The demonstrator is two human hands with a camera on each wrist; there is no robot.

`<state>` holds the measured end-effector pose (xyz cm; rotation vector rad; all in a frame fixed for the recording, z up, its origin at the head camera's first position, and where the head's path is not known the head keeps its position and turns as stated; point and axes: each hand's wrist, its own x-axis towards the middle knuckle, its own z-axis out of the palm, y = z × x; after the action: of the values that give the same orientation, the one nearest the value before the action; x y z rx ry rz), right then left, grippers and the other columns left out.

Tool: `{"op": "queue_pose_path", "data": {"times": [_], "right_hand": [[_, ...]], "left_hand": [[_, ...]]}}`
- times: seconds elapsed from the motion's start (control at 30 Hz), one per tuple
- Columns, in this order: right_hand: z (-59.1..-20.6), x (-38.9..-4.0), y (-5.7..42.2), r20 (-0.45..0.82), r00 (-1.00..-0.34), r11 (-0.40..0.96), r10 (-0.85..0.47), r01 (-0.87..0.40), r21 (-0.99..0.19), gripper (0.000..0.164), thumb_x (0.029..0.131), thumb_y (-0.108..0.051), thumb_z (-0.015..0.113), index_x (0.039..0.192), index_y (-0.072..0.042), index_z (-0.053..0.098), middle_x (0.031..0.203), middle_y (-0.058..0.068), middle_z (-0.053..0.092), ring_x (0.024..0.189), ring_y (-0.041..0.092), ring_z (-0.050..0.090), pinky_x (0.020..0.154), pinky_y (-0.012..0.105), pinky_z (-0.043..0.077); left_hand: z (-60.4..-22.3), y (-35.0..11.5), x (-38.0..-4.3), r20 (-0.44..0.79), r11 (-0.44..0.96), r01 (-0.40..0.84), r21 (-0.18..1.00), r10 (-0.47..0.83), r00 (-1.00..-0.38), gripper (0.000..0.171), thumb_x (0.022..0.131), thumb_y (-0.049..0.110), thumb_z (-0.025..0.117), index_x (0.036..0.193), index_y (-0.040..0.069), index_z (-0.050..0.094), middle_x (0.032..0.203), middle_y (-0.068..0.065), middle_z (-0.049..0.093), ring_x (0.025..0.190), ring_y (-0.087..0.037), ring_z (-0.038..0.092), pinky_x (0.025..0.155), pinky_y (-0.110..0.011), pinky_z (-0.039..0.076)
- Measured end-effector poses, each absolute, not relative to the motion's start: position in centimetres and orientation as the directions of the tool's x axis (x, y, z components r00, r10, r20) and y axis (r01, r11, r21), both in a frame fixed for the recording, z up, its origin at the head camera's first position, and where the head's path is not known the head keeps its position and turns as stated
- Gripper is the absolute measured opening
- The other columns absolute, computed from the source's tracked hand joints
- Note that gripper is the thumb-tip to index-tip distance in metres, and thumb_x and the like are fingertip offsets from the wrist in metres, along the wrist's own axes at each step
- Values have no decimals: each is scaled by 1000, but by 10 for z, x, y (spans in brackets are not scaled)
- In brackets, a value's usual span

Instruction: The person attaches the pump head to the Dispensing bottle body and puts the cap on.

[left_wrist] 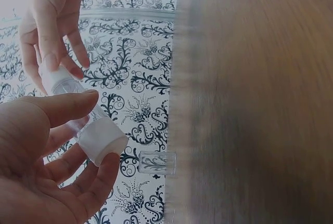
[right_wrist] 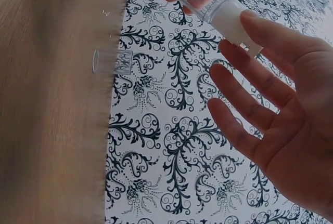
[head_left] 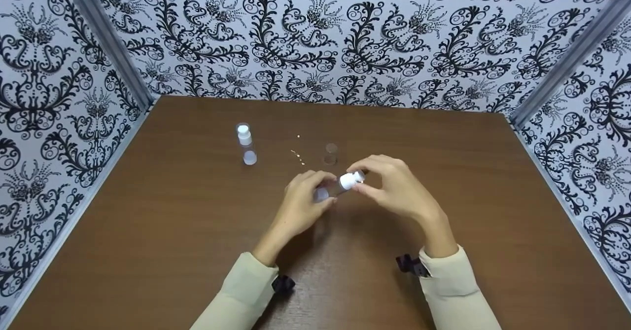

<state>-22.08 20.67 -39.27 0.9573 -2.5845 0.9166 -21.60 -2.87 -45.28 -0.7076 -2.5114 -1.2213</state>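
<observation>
My left hand (head_left: 299,202) grips the lower part of a small clear pump bottle (head_left: 334,188), thumb on one side and fingers on the other. The bottle is tilted above the table, its white base (left_wrist: 102,138) showing in the left wrist view. My right hand (head_left: 402,188) pinches the white pump top (head_left: 348,180) between thumb and index finger. The other right fingers (right_wrist: 242,81) are spread apart from it in the right wrist view. A clear cap (head_left: 330,154) stands on the table just beyond the hands.
A second clear bottle with a white pump (head_left: 244,135) stands at the back left of the brown table (head_left: 162,211). Several tiny pale flecks (head_left: 298,157) lie between it and the cap. Patterned walls (head_left: 315,39) enclose the table at the back and sides.
</observation>
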Motion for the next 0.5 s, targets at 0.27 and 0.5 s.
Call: {"op": "queue_pose_path", "data": {"times": [0.27, 0.5], "right_hand": [[-393, -220, 202, 367, -819, 634, -442, -574, -518, 16, 95, -26, 83, 107, -16, 79, 97, -10, 74, 91, 16, 67, 90, 41, 49], [-393, -220, 200, 332, -850, 642, -408, -526, -557, 14, 95, -26, 83, 104, -16, 78, 94, -9, 73, 90, 18, 69, 87, 39, 53]], "left_hand": [[-453, -28, -217, 428, 534, 528, 661, 309, -849, 38, 84, 11, 91, 118, 11, 75, 106, -4, 73, 97, -24, 65, 88, -44, 50], [-453, -28, -217, 444, 535, 541, 649, 312, -840, 37, 84, 13, 91, 117, 10, 75, 105, -4, 73, 96, -24, 65, 87, -43, 50]]}}
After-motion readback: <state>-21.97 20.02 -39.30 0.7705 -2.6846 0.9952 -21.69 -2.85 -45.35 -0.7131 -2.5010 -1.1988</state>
